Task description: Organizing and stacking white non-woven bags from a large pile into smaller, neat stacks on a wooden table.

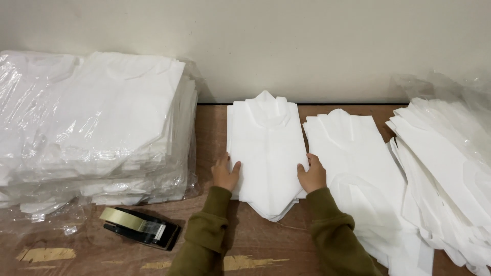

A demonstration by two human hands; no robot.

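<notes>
While both hands press flat, a folded white garment stack (266,153) sits at frame centre on the worktop (255,240).
Left hand (225,174) spread at its left edge, right hand (311,175) at its right; bagged garments (97,122) upper left, tape dispenser (140,227) lower left.

Right stack of white garments (450,168) cut by frame edge

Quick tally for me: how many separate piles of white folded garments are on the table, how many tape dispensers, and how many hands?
Piles of white folded fabric garments: 4 (plastic-wrapped pile, centre pile, third pile, far-right pile)
Black tape dispenser: 1
Hands: 2 (left hand, right hand)
Total: 7
</notes>
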